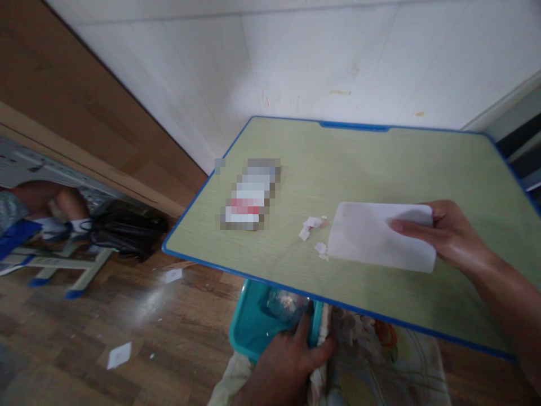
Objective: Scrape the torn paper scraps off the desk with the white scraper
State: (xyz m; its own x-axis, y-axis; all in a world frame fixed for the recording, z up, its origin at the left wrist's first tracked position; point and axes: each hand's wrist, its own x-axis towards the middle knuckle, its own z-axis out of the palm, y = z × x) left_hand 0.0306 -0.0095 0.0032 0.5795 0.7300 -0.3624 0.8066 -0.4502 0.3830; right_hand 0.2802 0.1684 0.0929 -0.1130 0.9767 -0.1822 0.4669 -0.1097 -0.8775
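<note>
My right hand pinches a flat white plastic scraper with rounded corners, thumb on top, low over the right half of the table. Beside the scraper's left edge lie small torn paper scraps, with a few more touching or close to its lower corner. Below the table's front edge, my left hand grips the near right rim of a teal plastic basin; some of its fingers are hidden. Inside the basin sits a clear plastic bag with small scraps in it.
The light green table has a blue edge and stands against a white wall. A blurred-out phone-shaped object lies on its left. Patterned cloth is below. Paper pieces lie on the floor. Another person's legs and a black bag are at left.
</note>
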